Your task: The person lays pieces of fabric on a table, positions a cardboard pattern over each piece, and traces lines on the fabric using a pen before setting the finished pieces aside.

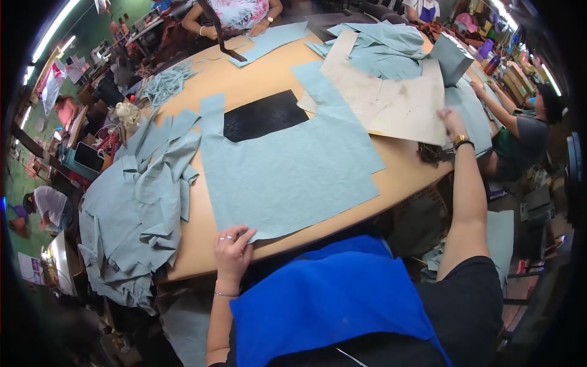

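Through the head camera, my only view, I see the left hand (pixel 233 254) pinching the near edge of the light-blue panel (pixel 287 177), thumb and fingers together on the cloth. The right hand (pixel 452 125) is reached far out to the right edge of the cream template (pixel 400 101); its fingers are curled there, but I can't tell whether they clamp it or only touch.

The panel lies mostly flat on the table (pixel 199 260), near corner at the table's edge, a black sheet (pixel 263 116) showing in its cut-out. Its far right strip meets the template, and I judge that the weak spot: a tug on the template could drag that strip, skewing or creasing the panel while the left pinch holds. A loose pinch could let the cloth slip. The blue heap (pixel 131 214) hangs over the left side, so a knock might send pieces down.
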The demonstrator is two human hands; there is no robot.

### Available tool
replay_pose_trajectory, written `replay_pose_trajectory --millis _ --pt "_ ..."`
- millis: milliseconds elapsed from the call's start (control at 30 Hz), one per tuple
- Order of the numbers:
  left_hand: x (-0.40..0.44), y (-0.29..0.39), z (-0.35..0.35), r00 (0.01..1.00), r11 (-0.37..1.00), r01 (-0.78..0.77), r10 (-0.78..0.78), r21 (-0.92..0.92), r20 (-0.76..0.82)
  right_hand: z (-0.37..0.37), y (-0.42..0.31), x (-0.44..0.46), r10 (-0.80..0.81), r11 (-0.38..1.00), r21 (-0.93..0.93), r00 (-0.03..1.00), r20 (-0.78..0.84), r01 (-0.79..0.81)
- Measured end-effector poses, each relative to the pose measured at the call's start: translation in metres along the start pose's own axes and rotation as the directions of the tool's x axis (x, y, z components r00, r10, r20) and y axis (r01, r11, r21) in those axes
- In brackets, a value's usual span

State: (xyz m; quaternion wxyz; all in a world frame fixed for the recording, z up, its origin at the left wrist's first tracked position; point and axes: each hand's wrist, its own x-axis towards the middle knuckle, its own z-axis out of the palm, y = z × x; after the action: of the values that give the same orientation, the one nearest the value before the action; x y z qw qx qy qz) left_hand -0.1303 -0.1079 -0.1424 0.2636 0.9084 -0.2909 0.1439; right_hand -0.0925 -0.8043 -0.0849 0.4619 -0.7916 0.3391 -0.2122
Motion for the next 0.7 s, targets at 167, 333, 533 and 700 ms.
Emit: replay_pose_trajectory --millis 167,333,533,700 --pt "-0.001 0.002 -0.002 1.000 1.000 0.020 -0.020 -0.010 0.013 -0.061 -0.118 0.043 -0.605 0.634 -0.623 0.796 -0.031 0.458" --pt "0.006 0.011 -0.010 1.000 1.000 -0.010 0.010 0.007 0.002 -0.118 -0.240 0.010 -0.790 0.536 -0.386 0.607 0.086 0.751" --pt "0.027 0.007 -0.006 0.995 0.971 0.084 -0.095 -0.226 -0.039 -0.066 -0.336 -0.135 -0.904 0.369 -0.251 0.408 0.124 0.895" --pt "0.092 0.022 0.016 0.944 0.554 0.294 -0.294 -0.779 0.147 -0.017 -0.355 -0.198 -0.917 0.357 -0.148 0.376 0.130 0.922"
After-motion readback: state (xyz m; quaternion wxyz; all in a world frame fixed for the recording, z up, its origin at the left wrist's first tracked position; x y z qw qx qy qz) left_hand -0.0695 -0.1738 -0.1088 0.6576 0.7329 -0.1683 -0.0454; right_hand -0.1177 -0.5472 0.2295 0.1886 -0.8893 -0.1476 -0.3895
